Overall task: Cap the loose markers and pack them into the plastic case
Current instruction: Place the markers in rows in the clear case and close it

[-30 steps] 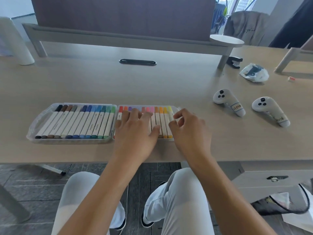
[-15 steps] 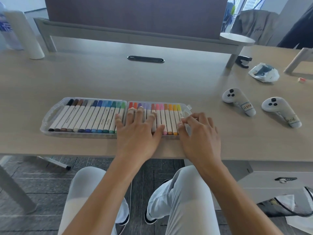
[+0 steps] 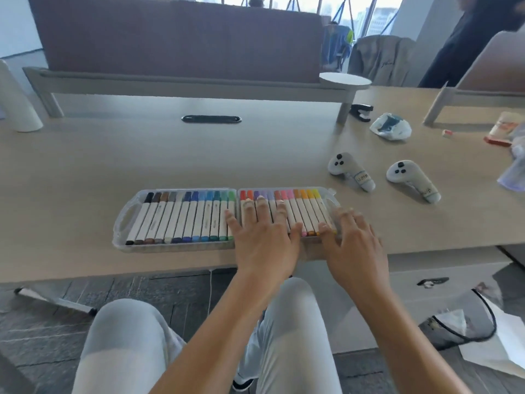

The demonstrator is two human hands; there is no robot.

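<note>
A clear plastic case [image 3: 122, 220] lies open and flat near the desk's front edge, both halves filled with rows of capped markers [image 3: 181, 217]. The left half holds black, brown, blue and green ones; the right half holds red, purple, pink, orange and yellow ones [image 3: 305, 207]. My left hand [image 3: 262, 240] lies flat on the right half's markers with fingers spread and straight. My right hand [image 3: 352, 240] rests with straight fingers on the right end of the case, over the yellow markers. Neither hand holds anything.
Two white game controllers [image 3: 350, 174] [image 3: 412, 180] lie right of the case. Behind them are a crumpled plastic bag [image 3: 390, 127] and a black clip [image 3: 360, 111]. A white cylinder [image 3: 17, 103] stands far left. A desk divider [image 3: 181, 41] runs along the back.
My right hand went from curled fingers at the case's right edge to flat, straight fingers on it. My left hand stayed pressed on the right half's markers. The camera tilted up.
</note>
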